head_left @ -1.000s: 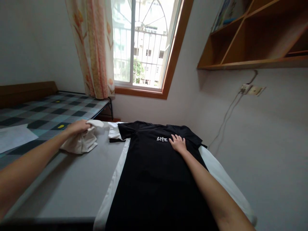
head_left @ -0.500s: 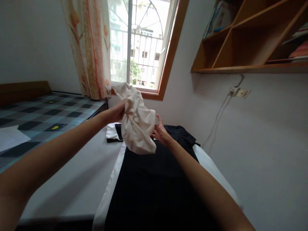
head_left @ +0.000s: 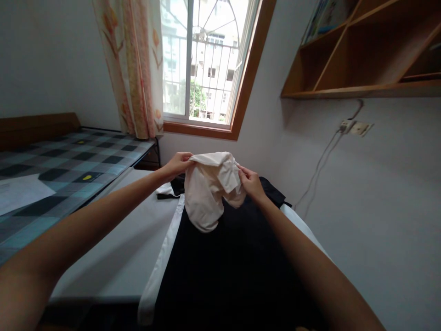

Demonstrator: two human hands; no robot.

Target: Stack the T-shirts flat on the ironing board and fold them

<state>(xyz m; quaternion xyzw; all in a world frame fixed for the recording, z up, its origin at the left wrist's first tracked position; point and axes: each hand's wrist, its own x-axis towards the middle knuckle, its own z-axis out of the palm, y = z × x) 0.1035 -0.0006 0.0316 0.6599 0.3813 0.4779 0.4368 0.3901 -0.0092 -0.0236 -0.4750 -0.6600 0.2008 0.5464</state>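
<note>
A crumpled cream cloth point(head_left: 206, 197) hangs in the air between my two hands, its lower folds drooping over black fabric. My left hand point(head_left: 179, 164) pinches its upper left edge. At the cloth's right side, my right hand point(head_left: 251, 182) has its fingers closed on the edge. Below lies a black garment point(head_left: 234, 262) with a white strip point(head_left: 163, 257) along its left side, spread over a white surface point(head_left: 127, 239). A small black and white folded piece point(head_left: 165, 189) rests beyond it, partly behind my left wrist.
On the left stands a bed with a checked cover point(head_left: 103, 154) and a paper sheet point(head_left: 24, 193). A curtain point(head_left: 138, 82) hangs beside the barred window point(head_left: 210, 69). Wooden shelves point(head_left: 372, 55) and a wall socket point(head_left: 354, 127) with a cable are on the right.
My right hand, open beside the cloth before, now grips it. The cloth is lower and spread wider between both hands. The view has shifted slightly.
</note>
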